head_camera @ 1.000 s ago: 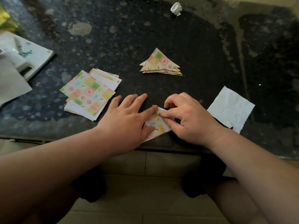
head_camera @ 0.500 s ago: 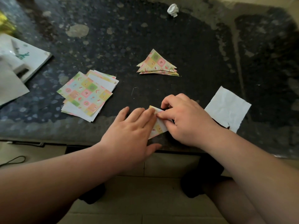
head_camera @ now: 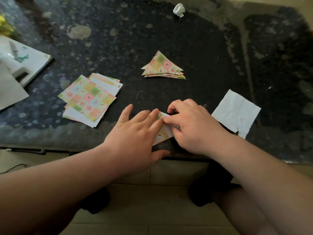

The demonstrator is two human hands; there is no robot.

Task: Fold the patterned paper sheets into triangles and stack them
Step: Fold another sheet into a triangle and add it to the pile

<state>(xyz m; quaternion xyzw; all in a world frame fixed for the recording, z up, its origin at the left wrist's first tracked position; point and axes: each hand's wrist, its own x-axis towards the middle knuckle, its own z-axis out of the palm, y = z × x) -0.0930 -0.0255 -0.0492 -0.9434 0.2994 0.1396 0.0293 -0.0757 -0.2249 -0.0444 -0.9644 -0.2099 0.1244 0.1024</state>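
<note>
Left hand point(head_camera: 135, 133) lies flat, fingers spread, palm down on the near-left part of the sheet point(head_camera: 163, 133). A second ago its fingers pointed across the sheet with the thumb tucked beneath; now it has slid nearer and left, uncovering more of the sheet's far corner. Right hand point(head_camera: 191, 126) stays curled, fingertips pinching and pressing the sheet's top edge where the two hands meet.

Judgement: the fold is laid over and the crease is being pressed; the left hand's sweep reads as flattening along the fold. This triangle is nearly done, not yet stacked.

The sheet sits between and under both hands, at the near edge of the tabletop point(head_camera: 194, 56); only a narrow patterned strip shows.

Outward:
- Stack of triangles point(head_camera: 163, 67): ahead of the hands, well apart, several deep.
- Pile of unfolded sheets point(head_camera: 89, 99): ahead-left of the left hand, near; many remain, so the task is far from finished.
- White paper point(head_camera: 237, 111): just right of the right hand.
- Crumpled wad point(head_camera: 178, 10): far ahead.
</note>
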